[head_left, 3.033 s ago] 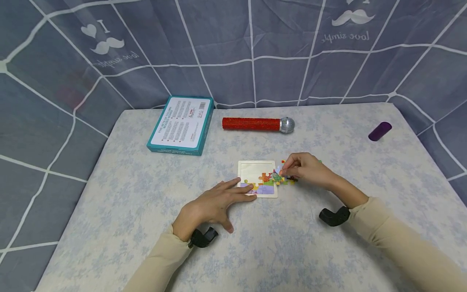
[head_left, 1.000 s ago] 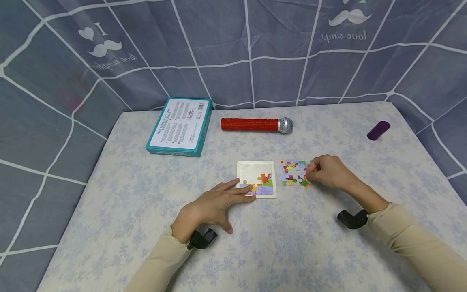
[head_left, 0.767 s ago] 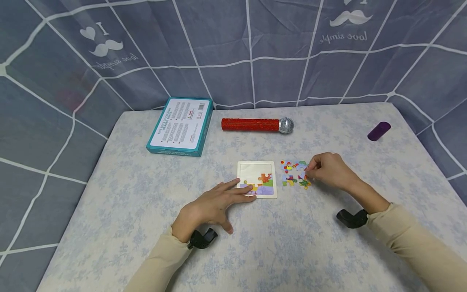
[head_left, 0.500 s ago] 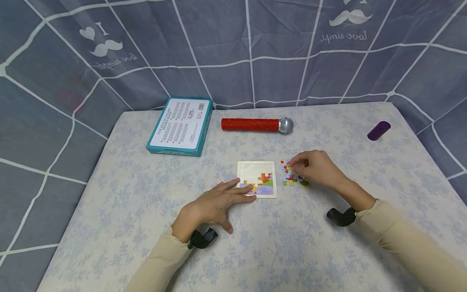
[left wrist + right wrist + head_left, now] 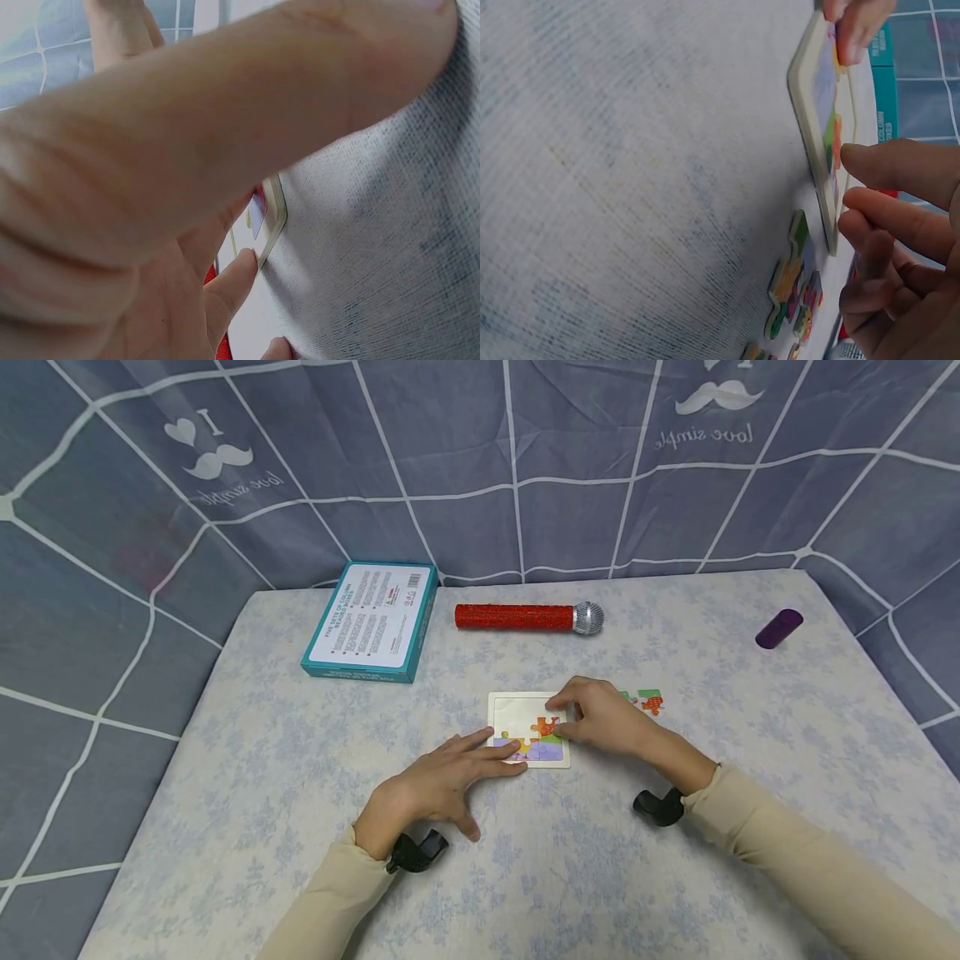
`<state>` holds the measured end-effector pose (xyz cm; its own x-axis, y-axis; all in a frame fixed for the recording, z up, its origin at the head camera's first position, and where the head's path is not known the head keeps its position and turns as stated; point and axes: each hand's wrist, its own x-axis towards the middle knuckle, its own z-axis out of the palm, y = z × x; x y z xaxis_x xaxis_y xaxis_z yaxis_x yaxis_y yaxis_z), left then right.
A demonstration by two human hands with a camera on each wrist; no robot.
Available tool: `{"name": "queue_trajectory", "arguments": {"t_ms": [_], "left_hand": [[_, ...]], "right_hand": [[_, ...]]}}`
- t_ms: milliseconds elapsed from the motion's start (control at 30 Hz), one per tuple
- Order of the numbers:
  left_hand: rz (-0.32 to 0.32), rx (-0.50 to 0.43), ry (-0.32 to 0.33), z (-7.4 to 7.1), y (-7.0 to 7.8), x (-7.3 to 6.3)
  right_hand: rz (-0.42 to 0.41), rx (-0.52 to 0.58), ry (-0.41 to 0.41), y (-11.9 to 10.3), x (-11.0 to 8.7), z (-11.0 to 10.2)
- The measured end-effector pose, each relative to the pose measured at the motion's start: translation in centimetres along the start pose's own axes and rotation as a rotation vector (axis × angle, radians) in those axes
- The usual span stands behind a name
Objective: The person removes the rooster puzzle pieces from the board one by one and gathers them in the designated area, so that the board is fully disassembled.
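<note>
A small square puzzle tray (image 5: pixel 566 761) with a pale rim lies in front of me, with several pieces set along its bottom and right side. My left hand (image 5: pixel 435 787) lies spread with straight fingers, its fingertips resting on the tray's lower left corner. My right hand (image 5: pixel 606 724) reaches over the tray's right edge, thumb and index finger curved and apart on either side of an orange puzzle piece (image 5: pixel 542 727). I cannot tell whether they pinch it. Loose puzzle pieces (image 5: pixel 786 281) lie right of the tray, mostly hidden under the right hand in the head view.
A teal box (image 5: pixel 371 621) with a white printed panel lies at the back left. Beside it lie a red microphone (image 5: pixel 517 617) with a silver head and, far right, a dark purple cylinder (image 5: pixel 779 628). A blue-grey gridded curtain (image 5: pixel 465 460) hangs behind the table.
My right hand pulled back from the tray to the loose pieces, passed over them leftward, and is at the tray's right edge again. The left hand has stayed put.
</note>
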<state>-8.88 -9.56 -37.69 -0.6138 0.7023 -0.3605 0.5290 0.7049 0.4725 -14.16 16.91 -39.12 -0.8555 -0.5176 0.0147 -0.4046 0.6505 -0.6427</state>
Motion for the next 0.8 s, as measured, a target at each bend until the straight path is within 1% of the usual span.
{"name": "queue_trajectory", "arguments": {"t_ms": [167, 400, 533, 667, 800], "left_hand": [[-0.001, -0.001, 0.001, 0.04, -0.01, 0.03], [-0.001, -0.001, 0.005, 0.01, -0.01, 0.03], [0.002, 0.008, 0.005, 0.02, 0.0, 0.04], [0.005, 0.014, 0.005, 0.06, 0.0, 0.1], [0.004, 0.016, 0.006, 0.09, 0.01, 0.15]], "right_hand": [[-0.002, -0.061, -0.017, -0.29, 0.08, 0.2], [0.039, -0.07, -0.024, -0.5, 0.32, 0.24], [0.066, -0.037, -0.017, -0.56, 0.32, 0.25], [0.098, 0.018, -0.017, -0.61, 0.27, 0.22], [0.103, 0.06, -0.01, -0.46, 0.19, 0.14]]}}
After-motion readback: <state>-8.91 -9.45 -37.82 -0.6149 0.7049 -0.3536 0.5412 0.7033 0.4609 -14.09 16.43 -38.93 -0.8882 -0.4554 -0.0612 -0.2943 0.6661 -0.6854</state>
